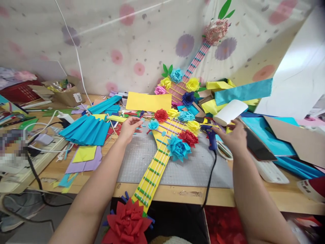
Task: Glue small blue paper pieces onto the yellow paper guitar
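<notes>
A yellow paper guitar (pixel 165 142) lies slantwise in front of me, with green frets, white strings and red, blue and yellow paper flowers. A large red paper flower (pixel 128 222) covers its near end, over the table edge. Left of the guitar body, my left hand (pixel 129 129) is closed in a pinch on a small light-blue paper piece (pixel 139 123), partly hidden by the fingers. My right hand (pixel 235 135) is open, fingers apart, its thumb close beside a blue glue gun (pixel 211 135); whether they touch is unclear.
Under the guitar lies a grey cutting mat (pixel 195 173). Pleated blue paper (pixel 85 130) and a power strip (pixel 27 162) are at left. Scissors (pixel 224 149), a phone (pixel 257 142) and brown cardboard (pixel 299 135) lie at right. Behind leans a pink paper guitar (pixel 194 66). The black cord (pixel 210 183) hangs over the front edge.
</notes>
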`<state>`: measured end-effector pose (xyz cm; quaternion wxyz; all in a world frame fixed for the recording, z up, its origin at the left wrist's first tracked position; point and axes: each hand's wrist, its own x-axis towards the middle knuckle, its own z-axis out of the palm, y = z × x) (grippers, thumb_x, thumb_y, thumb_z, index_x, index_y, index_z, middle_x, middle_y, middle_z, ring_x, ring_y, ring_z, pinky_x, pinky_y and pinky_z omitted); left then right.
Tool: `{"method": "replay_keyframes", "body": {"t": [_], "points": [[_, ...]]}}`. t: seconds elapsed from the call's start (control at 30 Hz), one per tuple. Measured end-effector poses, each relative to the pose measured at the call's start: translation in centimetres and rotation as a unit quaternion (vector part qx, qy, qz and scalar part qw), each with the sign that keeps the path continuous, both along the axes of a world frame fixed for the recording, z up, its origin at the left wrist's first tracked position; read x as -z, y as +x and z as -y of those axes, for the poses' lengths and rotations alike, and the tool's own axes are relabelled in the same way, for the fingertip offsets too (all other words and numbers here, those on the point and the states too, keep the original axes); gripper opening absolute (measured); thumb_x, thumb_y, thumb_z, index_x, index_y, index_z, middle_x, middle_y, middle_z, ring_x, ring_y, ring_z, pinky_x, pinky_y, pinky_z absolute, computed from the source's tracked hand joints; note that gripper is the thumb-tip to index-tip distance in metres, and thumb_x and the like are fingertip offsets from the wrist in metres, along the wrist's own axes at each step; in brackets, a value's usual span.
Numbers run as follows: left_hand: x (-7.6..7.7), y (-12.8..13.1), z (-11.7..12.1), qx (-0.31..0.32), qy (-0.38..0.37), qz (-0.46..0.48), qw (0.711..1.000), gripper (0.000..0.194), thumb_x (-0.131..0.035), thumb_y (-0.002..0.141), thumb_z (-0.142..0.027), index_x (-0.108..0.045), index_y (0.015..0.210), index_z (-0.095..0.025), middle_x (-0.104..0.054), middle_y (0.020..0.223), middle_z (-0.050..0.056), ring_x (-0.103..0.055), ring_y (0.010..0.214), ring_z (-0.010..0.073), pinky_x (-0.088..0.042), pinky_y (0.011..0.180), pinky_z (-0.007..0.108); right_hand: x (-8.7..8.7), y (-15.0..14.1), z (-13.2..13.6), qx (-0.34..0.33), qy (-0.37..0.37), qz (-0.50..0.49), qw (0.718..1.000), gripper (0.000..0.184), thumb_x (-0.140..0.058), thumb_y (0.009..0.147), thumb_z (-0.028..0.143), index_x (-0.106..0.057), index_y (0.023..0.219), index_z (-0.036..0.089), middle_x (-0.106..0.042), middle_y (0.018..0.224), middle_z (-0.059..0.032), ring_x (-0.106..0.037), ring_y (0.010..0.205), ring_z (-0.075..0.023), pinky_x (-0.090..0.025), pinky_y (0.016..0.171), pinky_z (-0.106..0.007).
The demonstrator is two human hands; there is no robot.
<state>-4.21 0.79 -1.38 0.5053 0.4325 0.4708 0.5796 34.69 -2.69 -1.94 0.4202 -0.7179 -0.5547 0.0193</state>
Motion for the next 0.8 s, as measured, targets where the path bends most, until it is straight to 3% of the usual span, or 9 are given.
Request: {"method": "replay_keyframes", "body": {"t": [0.03,0.07,0.17,0.23,0.33,0.47,0.6,0.8], "points": [[-0.1,0.1,0.1,0.0,0.007,-0.011,1.0,0.036,-0.08,0.054,-0.031,-0.056,0.076,-0.015,-0.057,0.065,-0.004,-0.055,0.056,0.0074,-0.049,0.046,0.019,-1.2,-0.8,0.1,0.044,0.032,0.006,0.999,0.062,-0.07,0.067,0.054,-0.049,0.115,0.02,-0.06,0.112,-0.0214,-0.05,0.111,-0.0394,-0.042,0.086,-0.049],[-0.2,0.3,0.2,0.001,0.013,-0.02,1.0,0.034,-0.079,0.055,-0.031,-0.056,0.075,-0.015,-0.057,0.064,-0.004,-0.055,0.056,0.0076,-0.049,0.045,0.019,-2.3,-1.8,0.0,0.039,0.063,-0.002,0.997,0.059,-0.07,0.069,0.051,-0.049,0.114,0.02,-0.061,0.112,-0.0201,-0.053,0.109,-0.0375,-0.043,0.086,-0.048],[-0.4,0.6,0.4,-0.002,0.019,-0.033,0.999,0.025,-0.073,0.058,-0.027,-0.056,0.073,-0.016,-0.054,0.063,-0.005,-0.053,0.055,0.0072,-0.049,0.045,0.018,-5.1,-6.6,-1.2,-0.111,0.054,-0.03,0.992,0.042,-0.065,0.073,0.046,-0.054,0.105,0.021,-0.064,0.104,-0.0134,-0.06,0.097,-0.0281,-0.047,0.082,-0.042],[-0.5,0.7,0.5,-0.01,0.02,-0.036,0.999,0.02,-0.069,0.06,-0.024,-0.056,0.072,-0.016,-0.053,0.062,-0.005,-0.051,0.054,0.0066,-0.05,0.045,0.018,-6.2,-10.3,-2.5,-0.221,0.034,-0.03,0.974,0.031,-0.061,0.076,0.042,-0.056,0.098,0.021,-0.066,0.096,-0.0086,-0.062,0.09,-0.0231,-0.049,0.08,-0.04],[-0.4,0.7,0.4,-0.026,0.018,-0.032,0.999,0.016,-0.065,0.061,-0.022,-0.056,0.072,-0.016,-0.05,0.06,-0.005,-0.049,0.053,0.0063,-0.05,0.045,0.019,-6.7,-15.3,-4.6,-0.339,-0.022,0.01,0.94,0.027,-0.061,0.075,0.033,-0.056,0.098,0.019,-0.066,0.098,-0.0074,-0.062,0.089,-0.0195,-0.049,0.081,-0.037],[-0.2,0.3,0.2,-0.028,0.016,-0.03,0.999,0.018,-0.065,0.061,-0.022,-0.057,0.075,-0.016,-0.051,0.062,-0.005,-0.048,0.053,0.0063,-0.05,0.044,0.019,-5.9,-19.6,-6.8,-0.444,-0.09,0.082,0.888,0.041,-0.058,0.07,0.013,-0.052,0.11,0.016,-0.065,0.11,-0.0102,-0.06,0.101,-0.0204,-0.046,0.088,-0.036],[-0.3,-0.2,-0.7,-0.026,0.004,-0.056,0.998,0.03,-0.069,0.059,-0.02,-0.054,0.085,-0.017,-0.056,0.065,-0.005,-0.052,0.053,0.0082,-0.048,0.043,0.02,-5.0,-21.1,-7.9,-0.479,-0.141,0.13,0.857,0.056,-0.05,0.064,0.0,-0.045,0.118,0.016,-0.064,0.119,-0.0102,-0.056,0.111,-0.0212,-0.043,0.092,-0.037],[-0.9,-0.6,-3.8,0.019,0.007,-0.243,0.97,0.038,-0.071,0.06,-0.011,-0.05,0.091,-0.019,-0.058,0.065,-0.005,-0.055,0.051,0.0096,-0.045,0.045,0.02,-4.8,-19.4,-8.2,-0.418,-0.13,0.078,0.896,0.05,-0.046,0.066,0.002,-0.043,0.114,0.017,-0.066,0.111,-0.0106,-0.06,0.103,-0.02,-0.045,0.089,-0.036]]}}
